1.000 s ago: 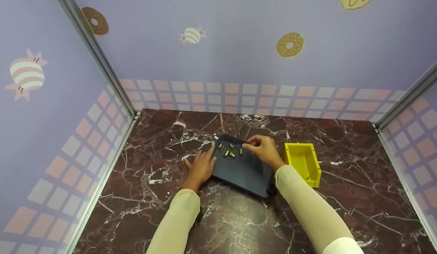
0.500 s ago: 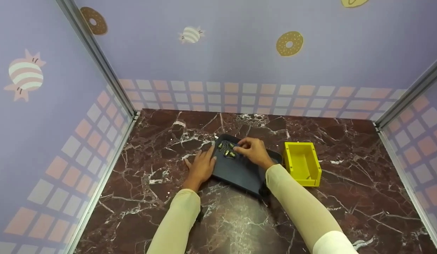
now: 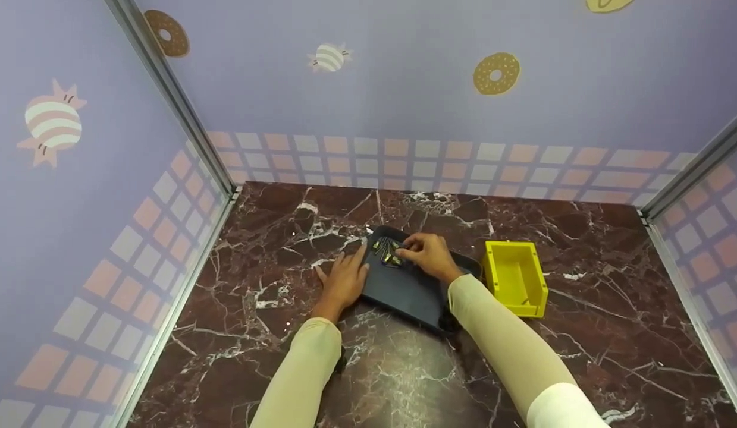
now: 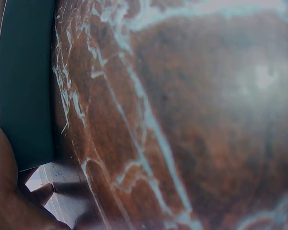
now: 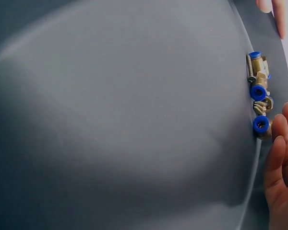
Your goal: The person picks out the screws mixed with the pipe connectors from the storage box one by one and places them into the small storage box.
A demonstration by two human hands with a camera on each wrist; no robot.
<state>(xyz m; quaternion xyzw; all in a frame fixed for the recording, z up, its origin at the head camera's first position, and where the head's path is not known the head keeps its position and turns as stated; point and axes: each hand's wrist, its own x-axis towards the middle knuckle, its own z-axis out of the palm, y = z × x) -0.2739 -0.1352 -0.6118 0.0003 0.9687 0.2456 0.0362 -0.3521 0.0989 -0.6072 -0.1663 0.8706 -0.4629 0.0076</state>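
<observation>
A dark tray [image 3: 404, 297] lies at an angle on the marbled surface. Toward its far left corner is a pile of small brass fittings with blue collars [image 3: 387, 252] and screws. My left hand [image 3: 344, 279] rests along the tray's left edge with fingers extended; in the left wrist view part of that hand [image 4: 9, 191] shows beside the tray wall [image 4: 26, 86]. My right hand [image 3: 429, 255] reaches over the pile, thumb and fingertips close together. In the right wrist view its fingertips meet a blue-collared push-in fitting [image 5: 261, 125]; whether they pinch it is unclear.
Right of the tray stands a yellow open-front bin [image 3: 516, 279], with a small thin item [image 3: 526, 300] near its front. Patterned panels [image 3: 368, 107] enclose the marbled tabletop [image 3: 273, 362] at the back and both sides.
My right hand has moved left across the tray, from beside the pile onto it, and now covers some fittings. The left hand has stayed on the tray's edge. The view shifted slightly.
</observation>
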